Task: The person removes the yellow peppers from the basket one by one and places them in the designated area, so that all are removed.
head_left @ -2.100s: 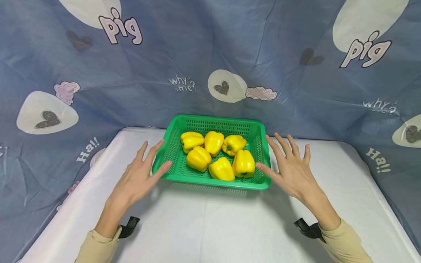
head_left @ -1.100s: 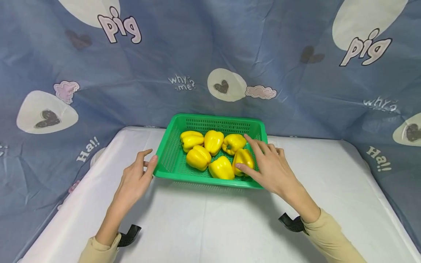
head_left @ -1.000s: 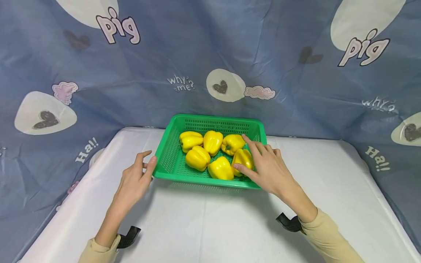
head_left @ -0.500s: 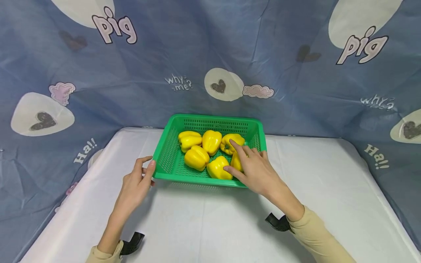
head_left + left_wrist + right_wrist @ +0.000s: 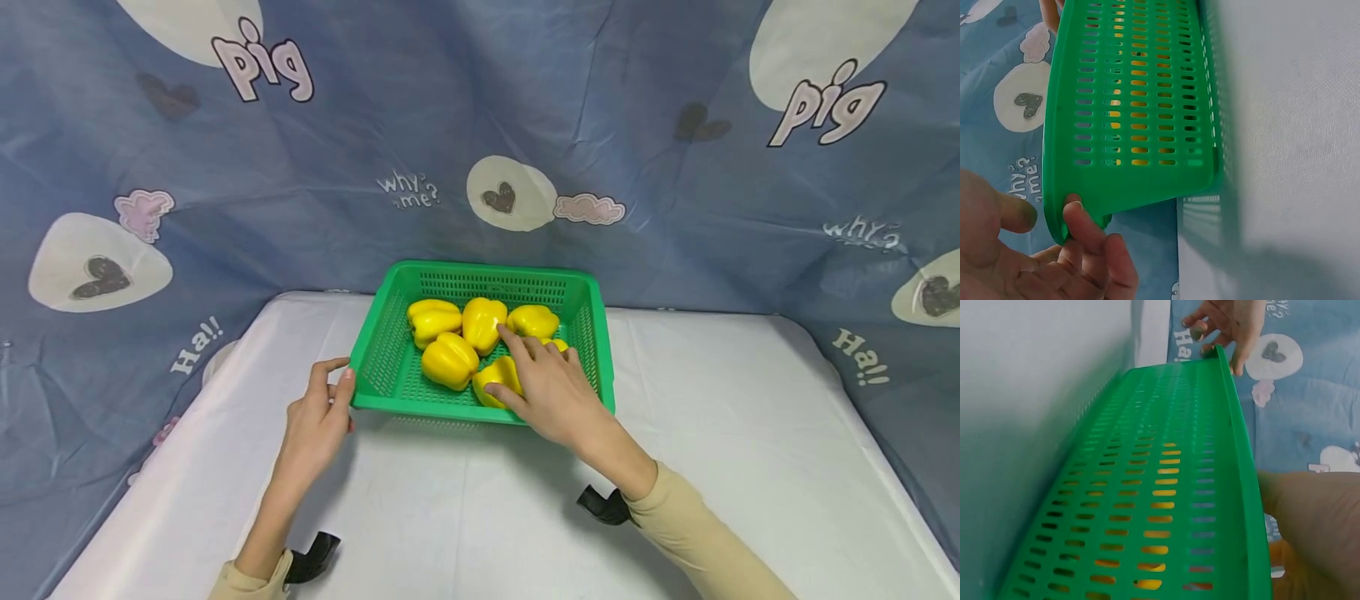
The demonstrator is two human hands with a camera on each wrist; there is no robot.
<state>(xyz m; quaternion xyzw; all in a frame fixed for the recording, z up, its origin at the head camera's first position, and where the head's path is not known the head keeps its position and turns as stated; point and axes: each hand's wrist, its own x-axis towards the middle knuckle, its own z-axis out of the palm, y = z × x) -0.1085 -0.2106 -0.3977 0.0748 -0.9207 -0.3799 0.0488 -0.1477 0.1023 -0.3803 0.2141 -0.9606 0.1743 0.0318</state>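
The head view looks forward and down on the basket (image 5: 420, 408); both wrist views — close, low, turned sideways — share its slotted near wall (image 5: 1129, 182).

Basket (image 5: 427, 410): green plastic with slotted walls; we see it upright on the white counter (image 5: 465, 508).
Yellow peppers (image 5: 450, 361): we count six, glossy, lying inside in two loose rows; the near-right one is mostly hidden.

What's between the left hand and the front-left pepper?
The basket: its left wall, then a bare stretch of its floor, seen in the head view.
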